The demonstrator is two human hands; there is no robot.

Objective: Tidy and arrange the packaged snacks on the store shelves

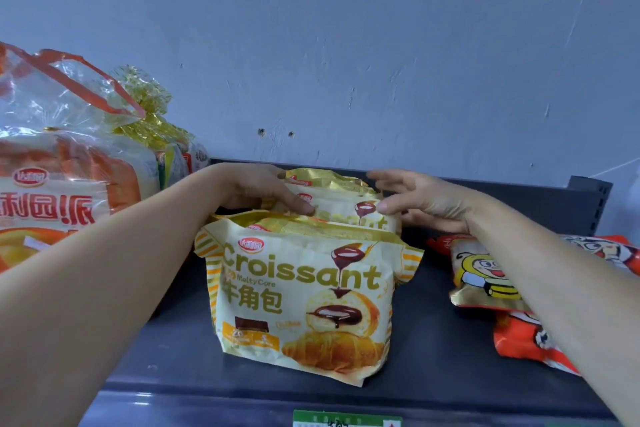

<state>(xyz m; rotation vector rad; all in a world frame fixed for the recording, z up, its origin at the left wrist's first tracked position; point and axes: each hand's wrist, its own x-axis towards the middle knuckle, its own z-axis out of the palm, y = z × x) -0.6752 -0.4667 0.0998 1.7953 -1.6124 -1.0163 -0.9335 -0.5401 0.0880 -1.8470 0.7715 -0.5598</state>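
Our left hand (252, 189) grips the back ones of 4 yellow plastic croissant bags (298, 295) lined up on the dark metal shelf (173, 350). Our right hand (426, 201) is spread at their right side, thumb touching.

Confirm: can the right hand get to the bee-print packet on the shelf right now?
Probably yes. The right hand is open beside the rear croissant bag, holding nothing; the bee-print packet lies flat and uncovered just under that forearm. It would only need to draw back.
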